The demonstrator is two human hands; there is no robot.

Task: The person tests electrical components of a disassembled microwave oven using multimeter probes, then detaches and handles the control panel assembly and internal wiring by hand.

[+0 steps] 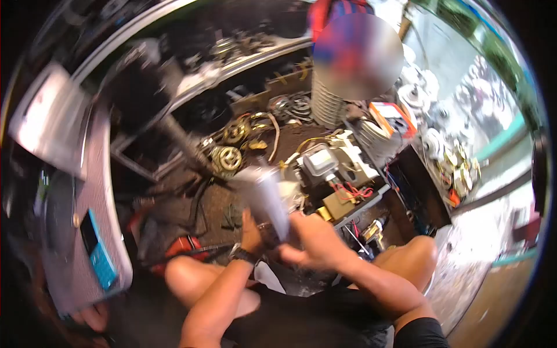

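Observation:
A long pale grey piece (267, 200), smeared by motion, rises in front of my lap with a darker lower end. I cannot make out its exact kind. My left hand (251, 235) is closed about its lower left side, with most of the fingers hidden behind it. From the other side my right hand (316, 240) grips the same piece near its lower end, the thumb showing underneath. Just beyond it, a boxy grey motor unit (320, 162) with red wires (351, 192) sits on the ground.
Round metal coil parts (226, 159) lie on the dirt ahead. A blue phone (98, 255) rests on the bench (119, 238) to the left. An open black box (420, 185), an orange carton (394, 119) and several white parts (418, 87) stand at the right.

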